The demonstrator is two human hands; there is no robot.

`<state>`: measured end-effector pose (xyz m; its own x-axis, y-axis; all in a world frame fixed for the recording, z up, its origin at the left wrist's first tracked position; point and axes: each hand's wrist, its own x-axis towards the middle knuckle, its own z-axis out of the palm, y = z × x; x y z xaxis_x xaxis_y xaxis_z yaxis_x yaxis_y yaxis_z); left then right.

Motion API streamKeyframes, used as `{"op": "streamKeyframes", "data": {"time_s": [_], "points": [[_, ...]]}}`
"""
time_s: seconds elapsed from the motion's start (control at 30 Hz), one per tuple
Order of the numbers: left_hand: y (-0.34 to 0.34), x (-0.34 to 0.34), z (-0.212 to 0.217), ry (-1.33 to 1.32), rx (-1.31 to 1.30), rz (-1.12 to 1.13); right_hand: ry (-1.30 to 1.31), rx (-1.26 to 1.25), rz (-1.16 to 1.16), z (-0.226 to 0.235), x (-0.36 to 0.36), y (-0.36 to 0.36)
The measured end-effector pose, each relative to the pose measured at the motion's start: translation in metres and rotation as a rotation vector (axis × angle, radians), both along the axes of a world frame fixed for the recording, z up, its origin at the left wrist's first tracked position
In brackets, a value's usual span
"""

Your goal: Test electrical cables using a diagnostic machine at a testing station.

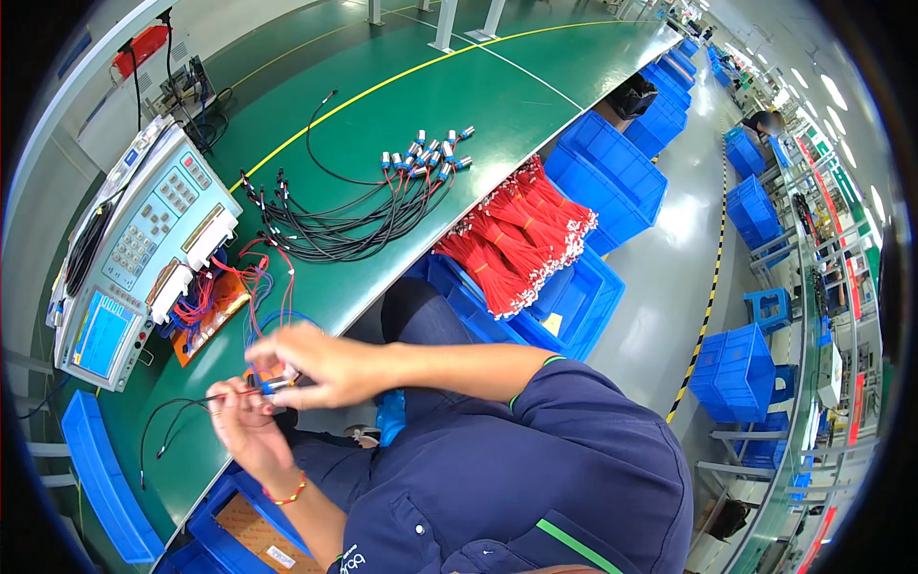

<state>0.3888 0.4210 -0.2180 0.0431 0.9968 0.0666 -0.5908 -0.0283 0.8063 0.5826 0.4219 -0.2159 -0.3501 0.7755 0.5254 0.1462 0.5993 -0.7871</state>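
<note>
We pinch the small silver-tipped connector of a thin black and red wire lead point(273, 385) between the fingertips of our right hand point(320, 364), while our left hand point(239, 416) pinches the same lead just at seven o'clock of it. To do this well, we keep both pinches close together (the wire flexes easily) and steady. Both forearms bend inward over the green bench top point(459, 105); the grey tester console with keypad point(143, 249) sits at eleven o'clock.

The left hand point(244, 421) is raised with its fingers pinched together. The right hand point(311, 364) reaches across from the right, and its fingertips meet the left ones.
</note>
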Motion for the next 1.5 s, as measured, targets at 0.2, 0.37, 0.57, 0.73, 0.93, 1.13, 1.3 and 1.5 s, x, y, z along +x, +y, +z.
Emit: {"op": "streamKeyframes", "data": {"time_s": [0.2,0.37,0.57,0.73,0.93,1.13,1.3,1.5], "points": [[-0.006,0.000,-0.012,-0.020,-0.067,-0.025,0.236,-0.451,0.130,-0.002,0.012,-0.028],[0.014,-0.044,-0.046,-0.106,-0.077,0.214,0.573,-0.731,-0.149,-0.017,0.085,-0.042],[0.018,-0.045,-0.054,-0.198,-0.109,0.201,1.295,-0.544,-0.360,-0.039,0.168,-0.033],[-0.004,-0.007,-0.036,0.028,-0.032,0.139,1.577,-0.640,0.141,-0.052,0.208,-0.034],[-0.026,0.021,-0.033,0.180,-0.172,0.037,1.569,-0.604,-0.166,-0.064,0.226,-0.036],[-0.043,0.035,-0.048,0.232,-0.251,-0.139,1.499,-0.606,-0.167,-0.066,0.213,-0.034],[-0.049,0.047,-0.064,0.329,-0.310,-0.176,1.361,-0.584,-0.260,-0.069,0.209,-0.036],[-0.035,0.053,-0.080,0.413,-0.345,-0.145,1.366,-0.602,-0.127,-0.081,0.217,-0.034]]}}
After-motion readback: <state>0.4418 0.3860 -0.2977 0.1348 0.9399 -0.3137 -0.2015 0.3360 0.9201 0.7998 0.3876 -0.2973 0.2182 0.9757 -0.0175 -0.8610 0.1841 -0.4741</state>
